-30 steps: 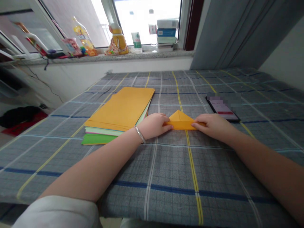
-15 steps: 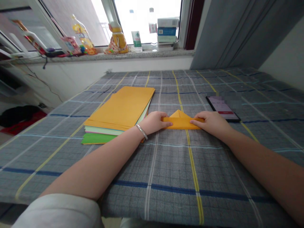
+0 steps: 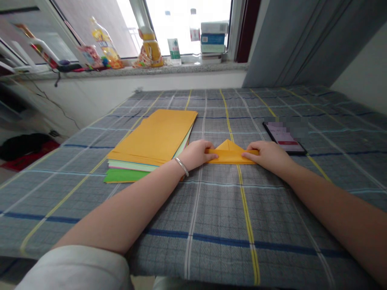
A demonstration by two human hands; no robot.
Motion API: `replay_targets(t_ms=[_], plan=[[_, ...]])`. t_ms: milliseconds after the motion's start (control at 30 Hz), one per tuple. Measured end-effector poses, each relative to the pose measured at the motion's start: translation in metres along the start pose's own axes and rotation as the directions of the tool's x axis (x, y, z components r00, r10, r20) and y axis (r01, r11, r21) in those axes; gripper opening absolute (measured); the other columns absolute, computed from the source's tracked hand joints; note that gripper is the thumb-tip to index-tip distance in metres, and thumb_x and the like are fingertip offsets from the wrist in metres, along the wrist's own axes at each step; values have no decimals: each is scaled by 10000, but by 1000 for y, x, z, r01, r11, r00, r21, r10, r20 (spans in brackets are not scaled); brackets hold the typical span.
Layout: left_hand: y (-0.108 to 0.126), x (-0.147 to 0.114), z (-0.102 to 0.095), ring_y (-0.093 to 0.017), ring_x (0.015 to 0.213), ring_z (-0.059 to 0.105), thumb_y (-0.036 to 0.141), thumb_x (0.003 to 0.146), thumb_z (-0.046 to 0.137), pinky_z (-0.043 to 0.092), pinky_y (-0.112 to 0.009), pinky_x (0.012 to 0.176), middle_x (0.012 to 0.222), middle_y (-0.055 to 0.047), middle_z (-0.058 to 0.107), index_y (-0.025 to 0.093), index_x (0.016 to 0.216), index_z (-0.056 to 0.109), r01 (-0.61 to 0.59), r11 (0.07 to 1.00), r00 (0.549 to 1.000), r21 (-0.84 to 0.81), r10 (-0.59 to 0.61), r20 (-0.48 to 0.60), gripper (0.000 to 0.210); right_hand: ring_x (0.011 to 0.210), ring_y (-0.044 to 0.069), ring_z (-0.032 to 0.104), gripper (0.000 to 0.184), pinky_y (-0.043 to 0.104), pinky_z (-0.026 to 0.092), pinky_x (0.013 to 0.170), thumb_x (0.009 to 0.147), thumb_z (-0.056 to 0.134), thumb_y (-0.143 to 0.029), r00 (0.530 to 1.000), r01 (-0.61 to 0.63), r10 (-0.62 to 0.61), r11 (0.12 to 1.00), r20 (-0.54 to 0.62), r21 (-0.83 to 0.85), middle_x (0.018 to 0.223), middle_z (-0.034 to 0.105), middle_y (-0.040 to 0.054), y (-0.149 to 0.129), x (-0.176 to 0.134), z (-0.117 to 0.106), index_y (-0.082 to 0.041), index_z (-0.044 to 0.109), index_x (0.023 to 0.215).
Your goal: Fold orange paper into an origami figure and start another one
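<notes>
A folded sheet of orange paper (image 3: 228, 156) lies on the checked cloth, with a flat band along its near side and a triangular peak rising behind. My left hand (image 3: 199, 153), with a silver bangle on the wrist, pinches the band's left end between thumb and fingers. On the opposite end, my right hand (image 3: 266, 153) grips the band the same way, thumb on the near face. The fingertips behind the paper are partly hidden. Just left of my left hand rests a stack of coloured paper (image 3: 154, 133), orange on top with pale and green sheets below.
A phone (image 3: 284, 137) with its screen lit lies beyond my right hand. The grey checked cloth (image 3: 217, 209) covers the table. Along the windowsill (image 3: 181, 69) stand bottles, a yellow jug (image 3: 151, 48) and stacked boxes (image 3: 213, 38). A grey curtain (image 3: 290, 44) hangs at the right.
Both hands keep their hold on the two ends of the orange paper. My right hand has shifted very slightly inward; otherwise almost nothing differs.
</notes>
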State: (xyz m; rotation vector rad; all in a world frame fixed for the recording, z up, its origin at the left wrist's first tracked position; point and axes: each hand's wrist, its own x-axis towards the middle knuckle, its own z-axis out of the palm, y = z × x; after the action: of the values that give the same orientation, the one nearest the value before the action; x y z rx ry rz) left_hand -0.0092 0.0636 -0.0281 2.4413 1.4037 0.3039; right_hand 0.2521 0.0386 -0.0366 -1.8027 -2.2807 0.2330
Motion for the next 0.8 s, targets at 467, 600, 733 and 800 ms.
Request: replay_targets(t_ms=[467, 600, 733, 800], plan=[[7, -9, 9, -198, 980, 624, 210, 896, 554, 499, -341, 913, 1157, -88, 608, 167, 1205, 574, -163, 978, 976, 128, 179, -124, 313, 853, 234, 628, 226, 340, 415, 699, 877, 573, -427, 1000, 31, -31, 1000, 5, 5, 933, 721, 53, 0, 0, 2, -217, 651, 854], [8, -9, 18, -221, 1159, 571, 140, 931, 483, 449, -403, 1033, 1298, -70, 590, 232, 1249, 610, -339, 910, 914, 238, 378, -144, 355, 849, 235, 627, 214, 340, 414, 696, 872, 582, -422, 1000, 25, -25, 1000, 8, 3, 932, 720, 56, 0, 0, 2, -218, 642, 847], [15, -9, 23, -220, 1257, 544, 229, 1011, 401, 288, -512, 1171, 1352, -60, 603, 204, 1211, 632, -385, 883, 903, 270, 421, -90, 306, 829, 234, 625, 224, 338, 405, 679, 869, 586, -433, 1000, 19, -19, 1000, 1, -5, 908, 718, 55, 0, 1, 3, -217, 644, 852], [19, -10, 24, -227, 1315, 509, 308, 1019, 403, 214, -519, 1207, 1380, -77, 590, 170, 1233, 611, -378, 885, 910, 271, 409, -68, 328, 816, 233, 623, 229, 337, 399, 670, 867, 584, -438, 1000, 24, -24, 1000, -8, -5, 895, 716, 53, 1, 1, 4, -217, 642, 848]])
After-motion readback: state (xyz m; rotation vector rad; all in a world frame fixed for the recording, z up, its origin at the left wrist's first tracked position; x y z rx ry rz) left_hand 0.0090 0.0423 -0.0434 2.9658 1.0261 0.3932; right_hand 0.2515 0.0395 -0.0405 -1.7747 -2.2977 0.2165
